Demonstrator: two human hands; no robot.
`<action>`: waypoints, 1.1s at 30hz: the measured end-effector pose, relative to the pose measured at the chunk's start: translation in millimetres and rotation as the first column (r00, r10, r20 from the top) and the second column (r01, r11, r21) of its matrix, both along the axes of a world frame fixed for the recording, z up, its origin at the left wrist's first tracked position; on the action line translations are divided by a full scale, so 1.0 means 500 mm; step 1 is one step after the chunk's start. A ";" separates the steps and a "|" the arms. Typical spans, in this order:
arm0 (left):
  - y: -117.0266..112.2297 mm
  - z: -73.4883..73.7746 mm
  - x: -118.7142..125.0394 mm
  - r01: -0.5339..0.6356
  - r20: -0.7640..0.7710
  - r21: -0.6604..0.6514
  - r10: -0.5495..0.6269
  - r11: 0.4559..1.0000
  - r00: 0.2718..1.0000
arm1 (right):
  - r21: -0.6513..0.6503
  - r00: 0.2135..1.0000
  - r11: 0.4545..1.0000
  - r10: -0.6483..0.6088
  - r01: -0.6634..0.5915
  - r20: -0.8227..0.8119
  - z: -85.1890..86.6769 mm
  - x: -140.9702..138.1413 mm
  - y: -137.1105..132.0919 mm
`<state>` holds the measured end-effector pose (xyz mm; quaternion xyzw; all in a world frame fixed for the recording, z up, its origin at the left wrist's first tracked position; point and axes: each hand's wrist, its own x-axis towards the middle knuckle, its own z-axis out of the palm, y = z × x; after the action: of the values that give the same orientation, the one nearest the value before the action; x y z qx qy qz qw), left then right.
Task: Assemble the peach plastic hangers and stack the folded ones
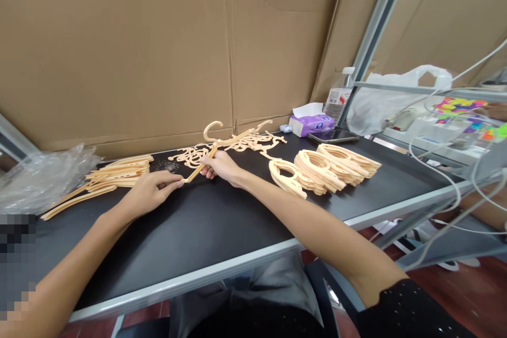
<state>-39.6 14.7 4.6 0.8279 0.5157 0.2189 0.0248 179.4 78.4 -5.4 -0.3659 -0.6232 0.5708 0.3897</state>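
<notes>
Right grip [219, 165] was pinched shut around the bar of a peach plastic hanger [195, 171], with its hook [212, 129] sticking up past the hand. The hanger's long axis ran diagonally over the black bench [178, 237], its low end aimed at the left grip [152, 194], which was bunched up right by that tip; can't tell if it actually touched. Right hand was definitely the closer one. Flat hanger stack [119, 171] sat off left, ring-shaped pile [320, 171] off right.
</notes>
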 end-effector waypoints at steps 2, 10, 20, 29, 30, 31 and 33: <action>-0.001 0.002 0.000 0.020 0.003 -0.012 -0.020 1.000 1.000 | 0.023 1.000 1.000 0.000 0.000 0.007 -0.003 -0.001 0.001; -0.002 0.011 0.004 0.060 -0.011 -0.035 -0.060 0.998 0.998 | 0.127 0.999 0.992 0.022 -0.027 0.042 -0.011 -0.008 -0.006; -0.003 0.015 0.004 0.017 -0.038 -0.060 -0.019 0.998 0.999 | 0.168 0.996 0.986 -0.014 -0.001 0.089 -0.009 -0.009 -0.005; -0.003 0.016 0.006 -0.007 -0.026 -0.097 0.005 0.995 1.000 | 0.072 0.999 0.997 0.002 -0.005 0.035 -0.008 -0.008 -0.003; -0.002 0.017 0.006 -0.005 -0.026 -0.105 0.003 0.994 1.000 | 0.071 0.999 0.997 0.004 -0.006 0.031 -0.008 -0.008 -0.003; -0.002 0.017 0.006 -0.005 -0.027 -0.115 0.002 0.993 1.000 | 0.072 1.000 0.997 0.006 -0.008 0.028 -0.009 -0.008 -0.003; 0.000 0.017 0.006 -0.005 -0.030 -0.134 0.001 0.991 1.000 | 0.074 1.000 0.997 0.010 -0.012 0.025 -0.010 -0.008 -0.003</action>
<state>-36.7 14.8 13.2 0.8268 0.5308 0.1715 0.0722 175.4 76.9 -10.6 -0.3548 -0.6506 0.5450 0.3921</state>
